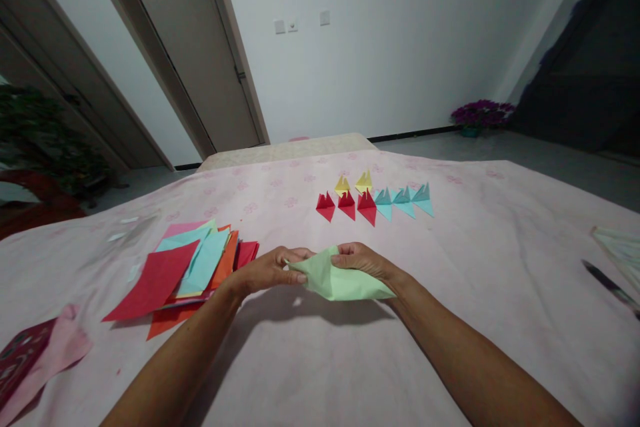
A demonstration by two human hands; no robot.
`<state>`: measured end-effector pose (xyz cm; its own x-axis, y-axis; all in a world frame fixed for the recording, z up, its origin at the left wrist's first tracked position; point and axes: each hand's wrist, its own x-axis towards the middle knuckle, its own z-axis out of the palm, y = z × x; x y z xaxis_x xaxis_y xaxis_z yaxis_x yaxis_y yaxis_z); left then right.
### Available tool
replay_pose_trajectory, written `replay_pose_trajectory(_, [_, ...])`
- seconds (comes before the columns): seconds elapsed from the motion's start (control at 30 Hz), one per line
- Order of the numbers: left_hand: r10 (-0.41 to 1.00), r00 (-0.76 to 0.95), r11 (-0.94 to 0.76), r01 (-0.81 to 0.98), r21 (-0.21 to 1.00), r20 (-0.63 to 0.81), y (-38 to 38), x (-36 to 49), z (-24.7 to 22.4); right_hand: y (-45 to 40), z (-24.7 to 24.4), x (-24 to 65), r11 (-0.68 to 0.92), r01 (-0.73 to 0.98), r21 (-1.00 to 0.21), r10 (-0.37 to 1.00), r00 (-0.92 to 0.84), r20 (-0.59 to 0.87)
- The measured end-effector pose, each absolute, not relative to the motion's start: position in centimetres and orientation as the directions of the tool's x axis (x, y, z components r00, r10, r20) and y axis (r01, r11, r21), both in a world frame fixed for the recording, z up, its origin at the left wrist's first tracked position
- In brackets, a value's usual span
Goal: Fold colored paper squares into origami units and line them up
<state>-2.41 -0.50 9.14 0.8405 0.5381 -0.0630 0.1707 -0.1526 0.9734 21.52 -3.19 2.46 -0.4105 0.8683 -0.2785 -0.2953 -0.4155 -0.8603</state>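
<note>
A light green sheet of paper (345,283), partly folded, is held between my two hands above the pink cloth. My left hand (275,269) pinches its left corner between thumb and fingers. With its thumb on the near face, my right hand (361,259) grips the paper's upper edge. Beyond the hands stand several folded paper figures: red ones (367,208), light blue ones (403,199) and two yellow ones (364,181). To the left lies a loose pile of coloured sheets, with a red sheet (155,280) and a light blue sheet (206,259) on top.
The pink patterned cloth (480,333) covers the table. At the far left are a dark red case (23,353) and a crumpled pink piece (63,353). A dark pen-like object (607,282) lies at the right, near a pale flat item (620,250).
</note>
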Motion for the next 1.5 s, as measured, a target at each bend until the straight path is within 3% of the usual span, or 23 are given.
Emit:
replay_pose_trajectory(0.07, [0.614, 0.789, -0.12, 0.123, 0.985, -0.023, -0.6, -2.3, 8.7, -3.2, 2.3, 21.3, -0.403, -0.331, -0.854, 0.884, -0.381, -0.27])
replay_pose_trajectory(0.13, [0.793, 0.607, -0.103, 0.049, 0.993, 0.052, -0.8, -2.1, 7.6, -3.2, 2.2, 21.1, -0.358, -0.388, -0.849, 0.918, -0.312, -0.244])
replay_pose_trajectory(0.2, [0.977, 0.182, -0.114, -0.013, 0.993, 0.115, -1.3, -1.7, 6.0, -3.1, 2.0, 20.9, -0.281, -0.45, -0.848, 0.957, -0.198, -0.212])
replay_pose_trajectory(0.27, [0.97, -0.213, -0.114, 0.008, 0.993, 0.113, -2.3, -1.3, 4.3, -3.0, 1.9, 20.7, -0.178, -0.49, -0.854, 0.983, -0.056, -0.173])
replay_pose_trajectory(0.3, [0.945, -0.307, -0.119, 0.003, 0.993, 0.114, -3.0, -0.9, 3.6, -2.9, 1.9, 20.6, -0.122, -0.492, -0.862, 0.989, 0.018, -0.15])
replay_pose_trajectory(0.47, [0.985, -0.113, -0.137, -0.067, 0.988, 0.129, -5.9, 1.4, 2.1, -3.4, 1.9, 19.3, 0.111, -0.28, -0.953, 0.94, 0.341, 0.009])
replay_pose_trajectory(0.7, [0.976, -0.031, -0.214, 0.006, 0.977, 0.214, -6.2, 3.6, 2.6, -4.7, 2.3, 17.6, 0.193, 0.006, -0.981, 0.896, 0.407, 0.178])
replay_pose_trajectory(1.27, [0.981, -0.111, -0.156, 0.026, 0.987, 0.158, -6.7, 3.6, 1.5, -5.3, 2.2, 17.0, 0.193, 0.089, -0.977, 0.887, 0.411, 0.213])
replay_pose_trajectory(1.5, [0.977, -0.162, -0.154, -0.073, 0.985, 0.141, -5.8, 3.2, 1.1, -5.0, 1.8, 17.2, 0.249, 0.069, -0.966, 0.894, 0.368, 0.257])
